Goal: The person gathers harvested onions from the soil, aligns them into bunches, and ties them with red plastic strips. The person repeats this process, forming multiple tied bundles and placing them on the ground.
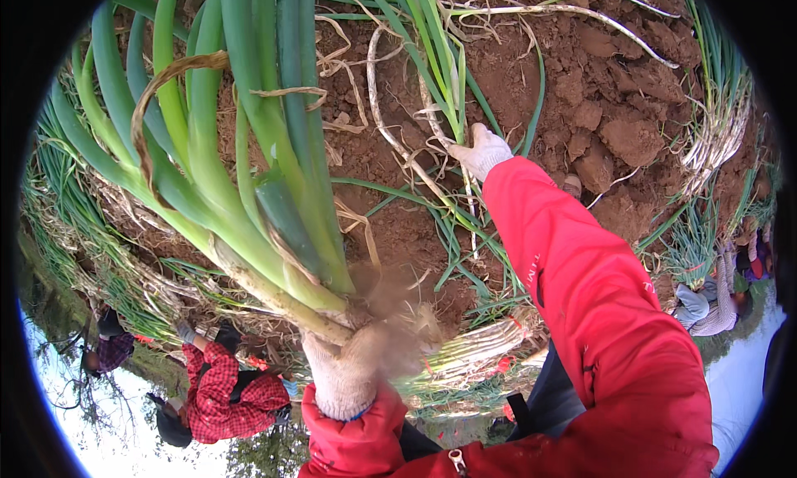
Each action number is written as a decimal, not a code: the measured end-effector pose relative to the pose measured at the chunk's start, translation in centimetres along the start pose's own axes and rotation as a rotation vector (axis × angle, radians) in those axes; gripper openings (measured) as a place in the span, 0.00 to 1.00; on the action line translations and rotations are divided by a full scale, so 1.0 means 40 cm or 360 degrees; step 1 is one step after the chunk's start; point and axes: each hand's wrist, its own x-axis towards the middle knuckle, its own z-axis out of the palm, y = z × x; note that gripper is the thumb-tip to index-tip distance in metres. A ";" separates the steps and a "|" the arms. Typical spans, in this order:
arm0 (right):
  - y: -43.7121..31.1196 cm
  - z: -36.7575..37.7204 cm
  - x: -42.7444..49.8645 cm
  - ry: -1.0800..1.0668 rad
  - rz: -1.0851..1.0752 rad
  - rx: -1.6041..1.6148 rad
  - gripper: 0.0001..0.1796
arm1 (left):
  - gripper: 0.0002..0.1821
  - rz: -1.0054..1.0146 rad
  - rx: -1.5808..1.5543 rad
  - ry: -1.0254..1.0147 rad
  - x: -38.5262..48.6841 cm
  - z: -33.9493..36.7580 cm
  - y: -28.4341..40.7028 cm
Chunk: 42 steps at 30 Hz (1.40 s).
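My left hand (341, 369), in a pale knit glove, is closed around the lower stems of a thick bunch of large green onions (261, 197). Their leaves reach up past the top of the view, with a few dry brown leaves among them. A brown blur hides part of the fingers and the root ends. Out ahead on the soil, my gloved right hand (481, 153) grips the base of a thinner green onion (445, 73). Loose onions with long white stems (398, 141) lie around that hand. Both my sleeves are red.
Reddish clods (632, 143) lie to the right. Laid-down onions (93, 229) line the left, and another bunch (716, 123) is at far right. Tied bundles (479, 347) lie near my legs. A person in a red checked shirt (227, 397) bends at lower left; other people are farther off.
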 end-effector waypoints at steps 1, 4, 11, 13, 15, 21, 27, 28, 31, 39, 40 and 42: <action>0.011 -0.024 -0.033 0.0071 0.0000 -0.0012 0.46 | 0.42 -0.0013 -0.0014 -0.0018 -0.001 -0.019 0.003; 0.035 -0.110 -0.142 0.0544 -0.0025 0.0268 0.32 | 0.42 0.0004 -0.0286 -0.0029 -0.003 -0.061 0.005; -0.119 -0.205 -0.108 0.0912 -0.0308 0.0688 0.25 | 0.39 0.0116 -0.0805 -0.0046 0.026 -0.085 0.027; -0.206 -0.183 -0.003 0.0801 -0.0229 0.0419 0.32 | 0.39 0.0019 -0.0809 -0.0003 0.033 -0.077 0.043; -0.286 -0.148 0.102 0.0614 -0.0101 0.0313 0.38 | 0.38 -0.0062 -0.0832 0.0100 0.039 -0.071 0.057; -0.319 -0.116 0.115 0.0540 -0.0293 0.0231 0.28 | 0.32 -0.0307 -0.1000 -0.0135 0.069 -0.060 0.065; -0.312 -0.274 -0.215 0.0124 -0.0462 0.0810 0.20 | 0.36 -0.0201 -0.1106 -0.0206 0.077 0.027 0.055; -0.322 -0.288 -0.280 0.0054 -0.0425 0.0894 0.22 | 0.34 -0.0183 -0.1035 -0.0162 0.078 0.047 0.054; -0.364 -0.296 -0.430 -0.0276 -0.0553 0.0820 0.26 | 0.32 -0.0248 -0.1023 -0.0204 0.080 0.085 0.048; -0.458 -0.261 -0.482 -0.0392 -0.0858 0.0228 0.33 | 0.38 -0.0247 -0.0801 -0.0429 0.068 0.059 -0.001; -0.452 -0.277 -0.467 -0.0387 -0.0849 0.0235 0.34 | 0.38 -0.0275 -0.0937 -0.0445 0.067 0.053 -0.006; -0.426 -0.329 -0.419 -0.0434 -0.0855 0.0244 0.34 | 0.39 -0.0153 -0.0822 -0.0398 0.064 0.041 -0.014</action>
